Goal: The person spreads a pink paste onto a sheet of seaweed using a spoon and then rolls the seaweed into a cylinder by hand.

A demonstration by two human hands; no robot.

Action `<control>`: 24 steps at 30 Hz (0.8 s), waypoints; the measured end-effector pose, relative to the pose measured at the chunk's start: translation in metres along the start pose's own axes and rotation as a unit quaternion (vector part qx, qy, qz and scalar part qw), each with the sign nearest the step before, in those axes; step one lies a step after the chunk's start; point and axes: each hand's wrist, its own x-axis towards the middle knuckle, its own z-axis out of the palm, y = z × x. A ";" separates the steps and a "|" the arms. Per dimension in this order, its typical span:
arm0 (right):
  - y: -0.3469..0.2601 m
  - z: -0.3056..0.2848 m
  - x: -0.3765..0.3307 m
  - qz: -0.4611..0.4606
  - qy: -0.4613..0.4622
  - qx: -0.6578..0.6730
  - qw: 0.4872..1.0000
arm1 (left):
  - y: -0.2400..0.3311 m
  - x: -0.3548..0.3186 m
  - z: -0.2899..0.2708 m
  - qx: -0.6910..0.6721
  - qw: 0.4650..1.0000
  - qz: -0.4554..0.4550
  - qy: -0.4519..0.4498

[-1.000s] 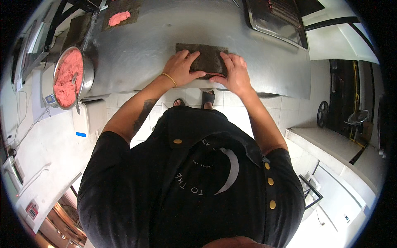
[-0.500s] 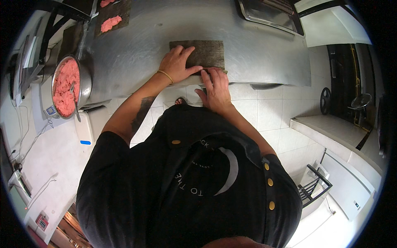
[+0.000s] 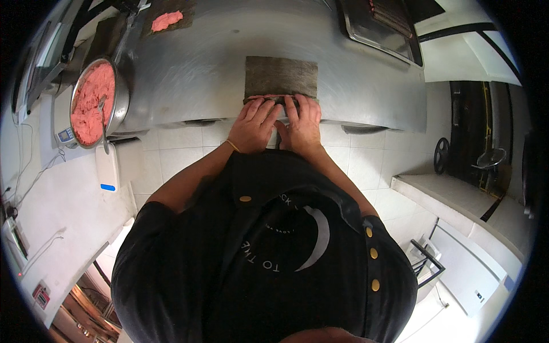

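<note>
A dark rectangular sheet (image 3: 281, 75) lies flat on the steel counter (image 3: 200, 63). Its near edge is curled up over a strip of pink filling. My left hand (image 3: 255, 123) and my right hand (image 3: 303, 120) sit side by side on that rolled edge, fingers pressed over it. A thin gold band circles my left wrist.
A round metal bowl (image 3: 117, 111) of pink minced paste stands on a scale at the left with a spoon in it. Another dark sheet with pink paste (image 3: 167, 20) lies at the far left. A metal tray (image 3: 380, 28) sits at the back right.
Both hands have slid from the top of the sheet to its near edge, coming together there, and the edge is now folded up.
</note>
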 end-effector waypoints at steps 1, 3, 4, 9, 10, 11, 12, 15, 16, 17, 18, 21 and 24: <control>-0.001 -0.001 0.000 -0.001 0.002 0.003 1.000 | 0.000 0.003 0.002 0.004 1.000 0.001 0.005; -0.002 -0.002 0.001 -0.002 0.004 0.004 1.000 | 0.000 0.007 0.004 0.002 1.000 -0.016 0.005; -0.002 -0.003 0.002 -0.002 0.004 0.000 1.000 | 0.000 0.009 0.004 -0.001 1.000 -0.023 0.004; -0.003 -0.005 0.001 0.004 0.005 -0.007 1.000 | -0.001 0.021 0.005 -0.018 0.998 -0.056 -0.021; -0.004 -0.005 0.001 0.005 0.009 -0.006 1.000 | -0.002 0.024 0.004 -0.024 0.998 -0.060 -0.027; -0.003 -0.005 0.001 0.006 0.013 -0.004 1.000 | -0.003 0.025 0.004 -0.021 0.998 -0.057 -0.031; -0.003 -0.005 0.000 0.004 0.020 0.000 1.000 | -0.004 0.027 0.003 -0.019 0.998 -0.054 -0.035; -0.001 -0.005 0.001 -0.001 0.027 0.009 1.000 | -0.004 0.029 0.002 0.004 0.998 -0.047 -0.038; 0.000 -0.005 0.001 -0.001 0.023 0.007 1.000 | -0.004 0.029 0.002 0.015 0.998 -0.045 -0.038; 0.001 -0.005 0.002 0.001 0.019 0.008 1.000 | -0.004 0.029 0.002 0.013 0.998 -0.046 -0.037; 0.001 -0.005 0.003 -0.001 0.016 0.006 1.000 | -0.004 0.029 0.003 0.012 0.998 -0.047 -0.036; 0.003 -0.006 0.004 0.003 0.007 0.007 1.000 | -0.004 0.030 0.003 0.014 0.998 -0.046 -0.037; 0.004 -0.006 0.005 0.003 -0.002 0.003 1.000 | -0.004 0.031 0.002 0.012 0.998 -0.046 -0.044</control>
